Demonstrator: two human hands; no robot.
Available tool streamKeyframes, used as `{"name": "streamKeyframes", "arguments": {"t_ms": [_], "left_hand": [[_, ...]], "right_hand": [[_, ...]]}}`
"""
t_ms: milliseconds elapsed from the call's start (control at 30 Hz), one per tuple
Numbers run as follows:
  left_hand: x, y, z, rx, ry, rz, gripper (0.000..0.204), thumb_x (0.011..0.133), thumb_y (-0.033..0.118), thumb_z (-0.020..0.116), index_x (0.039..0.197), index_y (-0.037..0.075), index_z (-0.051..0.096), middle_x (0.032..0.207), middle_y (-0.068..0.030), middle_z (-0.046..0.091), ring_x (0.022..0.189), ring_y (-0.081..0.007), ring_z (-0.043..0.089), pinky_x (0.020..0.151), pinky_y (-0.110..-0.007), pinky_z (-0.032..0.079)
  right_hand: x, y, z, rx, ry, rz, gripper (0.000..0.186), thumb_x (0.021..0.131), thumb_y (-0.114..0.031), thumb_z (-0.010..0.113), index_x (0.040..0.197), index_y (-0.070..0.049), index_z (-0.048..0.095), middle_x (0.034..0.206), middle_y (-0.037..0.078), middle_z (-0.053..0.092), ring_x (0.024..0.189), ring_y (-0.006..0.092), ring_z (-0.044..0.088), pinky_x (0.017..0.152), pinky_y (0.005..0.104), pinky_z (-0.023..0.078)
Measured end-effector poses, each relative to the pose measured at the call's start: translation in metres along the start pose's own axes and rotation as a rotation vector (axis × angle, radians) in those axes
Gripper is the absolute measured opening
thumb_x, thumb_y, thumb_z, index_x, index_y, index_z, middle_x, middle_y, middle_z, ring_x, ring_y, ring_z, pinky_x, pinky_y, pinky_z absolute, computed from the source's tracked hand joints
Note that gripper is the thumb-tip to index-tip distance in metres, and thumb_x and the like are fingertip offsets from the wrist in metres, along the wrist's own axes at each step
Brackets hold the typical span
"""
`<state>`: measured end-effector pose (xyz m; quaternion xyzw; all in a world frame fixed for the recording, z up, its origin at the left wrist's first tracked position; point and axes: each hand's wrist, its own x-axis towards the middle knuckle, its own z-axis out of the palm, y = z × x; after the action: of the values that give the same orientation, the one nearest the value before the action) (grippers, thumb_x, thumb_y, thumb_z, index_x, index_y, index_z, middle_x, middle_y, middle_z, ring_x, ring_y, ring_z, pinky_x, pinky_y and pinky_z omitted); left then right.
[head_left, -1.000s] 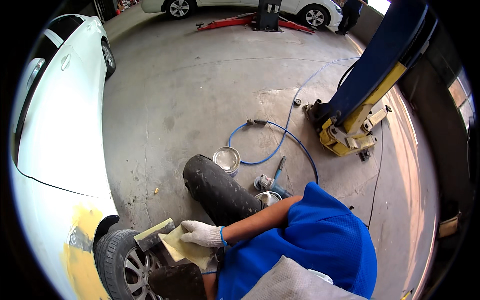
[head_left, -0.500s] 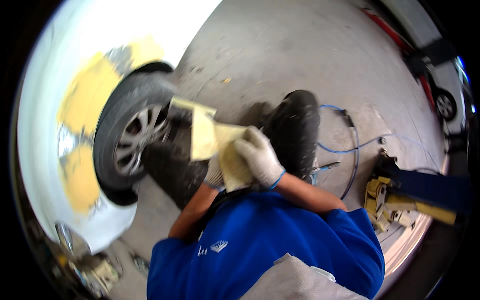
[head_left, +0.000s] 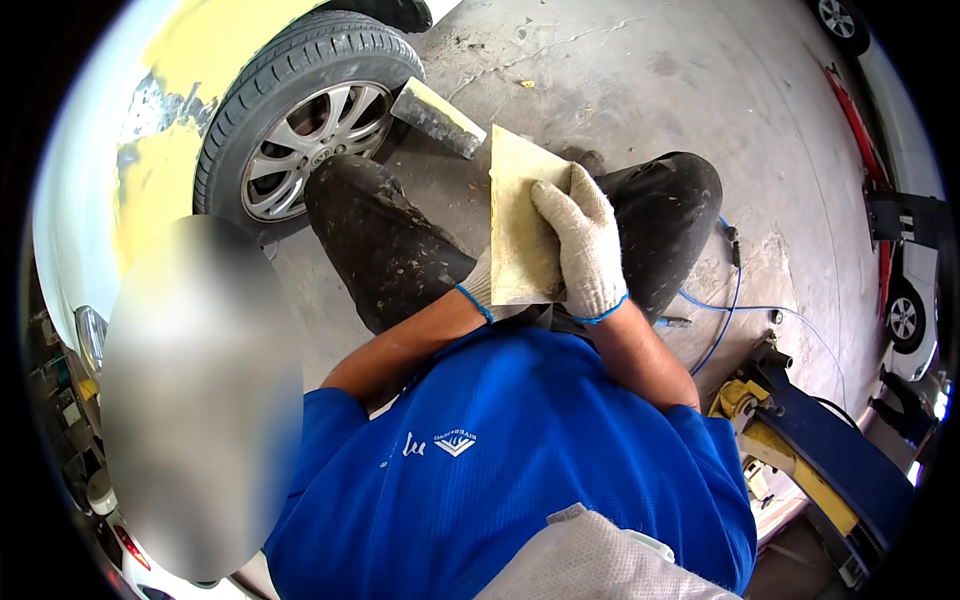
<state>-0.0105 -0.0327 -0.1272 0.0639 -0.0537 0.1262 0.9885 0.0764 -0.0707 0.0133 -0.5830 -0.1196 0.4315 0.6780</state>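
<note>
A pale yellow sheet of sandpaper stands raised above my lap, between my knees. My right hand, in a white knit glove with a blue cuff, grips its right side, thumb across the front face. My left hand, gloved likewise, is behind the sheet's lower left edge; its fingers are hidden. Beyond my left knee, a long sanding block, yellowish on one face and dusty grey on another, rests beside the tyre of a car wheel.
White car bodywork with yellow filler and bare grey patches curves round the wheel at left. A blurred oval hides part of it. A blue air hose lies on the floor to my right. Beyond it stands a blue and yellow lift arm.
The sandpaper, folded and bent before, now shows one flat upright face. My hands have moved slightly right in the picture. The view has turned, showing the sanding block more clearly.
</note>
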Motion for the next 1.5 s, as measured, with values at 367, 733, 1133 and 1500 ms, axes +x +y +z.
{"name": "streamKeyframes", "arguments": {"t_ms": [367,733,1133,1500], "left_hand": [[-0.001,0.022,0.043,0.165,0.594,-0.102,0.06,0.106,0.041,0.035,0.157,0.015,0.016,0.156,-0.0116,0.031,0.143,-0.0228,0.034,0.116,-0.04,0.033],[-0.014,0.034,0.024,1.91,0.232,-0.215,0.044,0.097,0.028,0.058,0.139,0.015,0.05,0.134,-0.0121,0.057,0.123,-0.0247,0.055,0.101,-0.038,0.047],[0.002,0.091,-0.001,1.607,0.545,0.0,0.024,0.091,0.006,0.063,0.109,-0.003,0.05,0.107,-0.0148,0.06,0.1,-0.0224,0.059,0.093,-0.036,0.049],[0.016,0.079,-0.02,1.58,0.517,-0.129,0.033,0.087,0.006,0.067,0.112,-0.004,0.047,0.11,-0.0139,0.056,0.098,-0.0217,0.058,0.092,-0.037,0.05]], "right_hand": [[-0.003,0.022,0.007,-0.099,-0.004,-0.085,0.015,0.094,-0.011,0.059,0.1,0.002,0.055,0.086,0.003,0.057,0.083,0.007,0.049,0.072,0.0256,0.046],[0.005,-0.02,-0.024,0.043,0.045,-0.076,0.018,0.094,-0.009,0.058,0.108,0.002,0.056,0.099,0.006,0.061,0.092,0.0091,0.054,0.078,0.0275,0.051],[0.018,-0.035,-0.197,0.154,0.498,-0.133,0.026,0.091,-0.018,0.065,0.109,0.0,0.061,0.095,0.004,0.064,0.085,0.0104,0.062,0.075,0.0268,0.052],[0.032,-0.026,-0.205,0.208,0.476,-0.151,0.031,0.094,-0.016,0.063,0.118,0.003,0.058,0.098,0.007,0.067,0.08,0.0136,0.068,0.068,0.0291,0.058]]}}
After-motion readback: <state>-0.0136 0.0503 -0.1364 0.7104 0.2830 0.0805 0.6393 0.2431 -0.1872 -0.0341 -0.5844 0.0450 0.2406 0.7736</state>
